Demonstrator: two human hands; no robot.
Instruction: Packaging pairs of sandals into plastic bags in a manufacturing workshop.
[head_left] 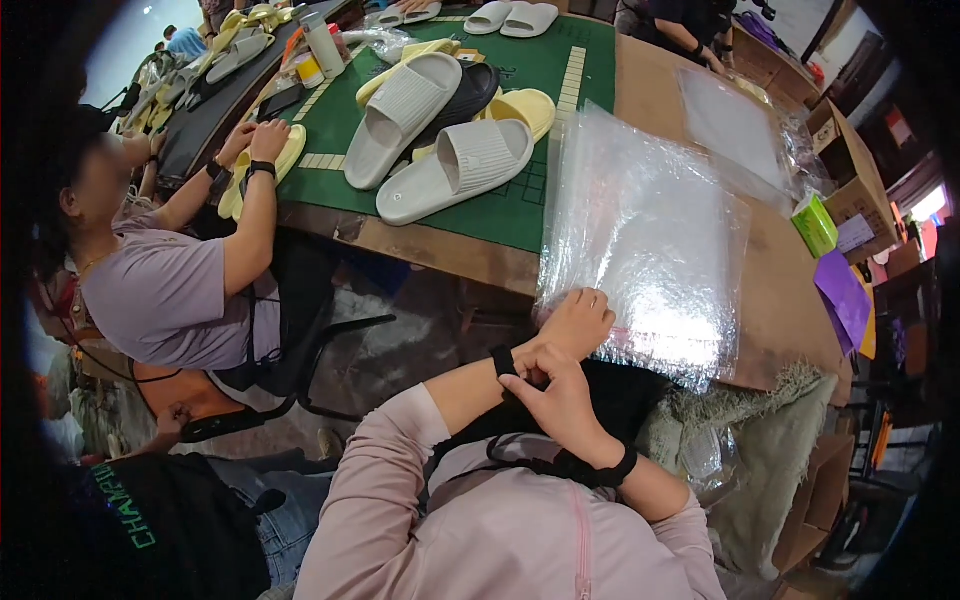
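My left hand [577,325] rests at the near edge of a stack of clear plastic bags [640,220], its fingers curled under so that their tips are hidden. Around my left wrist sits a black wristband [504,361]. My right hand [562,402] crosses over to that wrist, with thumb and fingers closed at the band. A second black band [605,470] circles my right wrist. Beyond the bags, to the left, grey slippers [455,172] lie on a green mat [520,220], partly stacked over black and yellow slippers [525,112].
A co-worker [170,270] sits at the left, handling yellow slippers [285,160]. More clear bags [735,125] lie toward the back right, near a cardboard box [850,180] and a green packet [815,225]. Grey-green cloth [770,470] hangs below the table's right edge.
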